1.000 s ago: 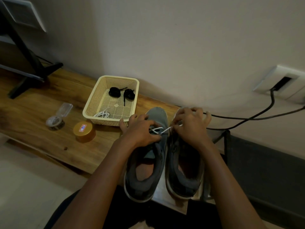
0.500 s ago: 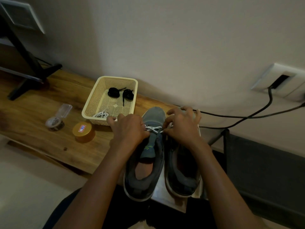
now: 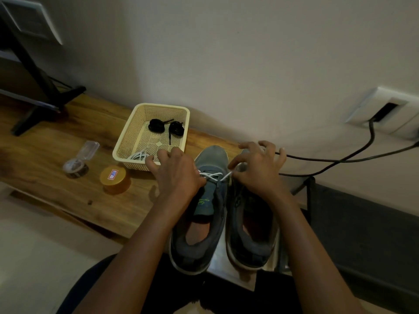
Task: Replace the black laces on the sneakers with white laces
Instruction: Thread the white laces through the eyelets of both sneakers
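Note:
Two grey sneakers stand side by side, toes toward the wall: the left sneaker (image 3: pixel 204 214) and the right sneaker (image 3: pixel 251 227). A white lace (image 3: pixel 213 175) crosses the lowest eyelets of the left sneaker. My left hand (image 3: pixel 176 175) pinches the lace's left end at the shoe's edge. My right hand (image 3: pixel 256 171) pinches the right end, other fingers spread. A cream mesh basket (image 3: pixel 127 141) holds two coiled black laces (image 3: pixel 165 126) and another white lace (image 3: pixel 140 155).
A gold-lidded jar (image 3: pixel 114 177) and a clear tape roll (image 3: pixel 76 167) sit on the wooden table (image 3: pixel 45 155) left of the basket. A black stand's foot (image 3: pixel 45 107) is at far left. Black cables (image 3: pixel 340 157) run from a wall socket behind the shoes.
Both hands shifted left from between the sneakers to over the left sneaker's toe end, and my right hand's free fingers have spread. The white lace is drawn tighter across it.

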Available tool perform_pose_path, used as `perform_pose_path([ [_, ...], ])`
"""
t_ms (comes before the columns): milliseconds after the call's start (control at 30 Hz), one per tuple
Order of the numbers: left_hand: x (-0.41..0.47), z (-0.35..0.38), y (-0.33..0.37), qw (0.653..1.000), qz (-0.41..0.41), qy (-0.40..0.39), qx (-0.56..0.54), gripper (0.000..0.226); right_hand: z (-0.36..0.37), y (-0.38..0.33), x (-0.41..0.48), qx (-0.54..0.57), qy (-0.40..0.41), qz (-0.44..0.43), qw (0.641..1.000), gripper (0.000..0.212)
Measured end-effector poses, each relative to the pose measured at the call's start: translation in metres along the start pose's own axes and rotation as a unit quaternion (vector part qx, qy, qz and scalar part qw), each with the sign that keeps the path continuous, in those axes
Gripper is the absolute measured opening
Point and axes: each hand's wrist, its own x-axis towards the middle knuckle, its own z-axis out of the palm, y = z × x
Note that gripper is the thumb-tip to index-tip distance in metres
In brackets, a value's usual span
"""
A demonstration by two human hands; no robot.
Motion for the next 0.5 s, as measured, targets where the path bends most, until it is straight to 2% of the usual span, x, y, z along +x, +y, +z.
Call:
perform_pose_path([
  [233,0.002,0.001,-0.001,1.0,-0.002,-0.015,-0.012,0.026,0.005,-0.009,-0.001,-0.039,-0.031,-0.029,0.998,0.009],
  [400,0.001,0.0,0.0,1.0,-0.003,-0.009,-0.023,0.024,-0.008,0.016,0.003,0.012,0.055,0.073,0.996,0.009],
  [500,0.001,0.0,0.001,1.0,-0.001,-0.008,-0.022,0.023,-0.008,0.015,0.0,0.03,0.038,0.051,0.997,0.014],
])
